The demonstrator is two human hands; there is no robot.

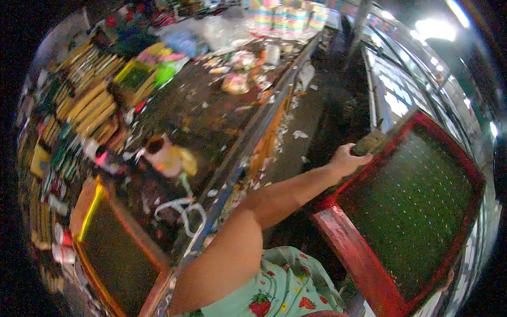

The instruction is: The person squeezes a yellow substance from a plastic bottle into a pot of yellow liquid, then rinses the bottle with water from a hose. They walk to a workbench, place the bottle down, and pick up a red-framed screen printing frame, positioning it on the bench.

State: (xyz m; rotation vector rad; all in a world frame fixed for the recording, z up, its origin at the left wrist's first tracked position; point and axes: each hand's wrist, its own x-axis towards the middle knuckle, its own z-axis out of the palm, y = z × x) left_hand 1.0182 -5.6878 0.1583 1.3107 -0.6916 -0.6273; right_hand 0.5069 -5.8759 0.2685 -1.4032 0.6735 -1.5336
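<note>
A red-framed printing screen [356, 253] with dark green mesh patterned with small pale dots is tilted at the right. My left hand [348, 160] reaches across and is closed round a worn wooden grip [368, 143] at the frame's upper left edge. Only a little of my right hand [448, 280] shows, at the frame's lower right edge; its fingers appear to hold the rim, and the rest is hidden behind the screen.
A stained worktable [211, 121] fills the left, with a dirty pink-and-yellow container [169, 158] and looped white cord [185, 211]. Another screen [119, 253] leans nearby. Stacked wooden frames [92, 108] stand far left. A long rack with pale sheets [393, 87] runs along the right.
</note>
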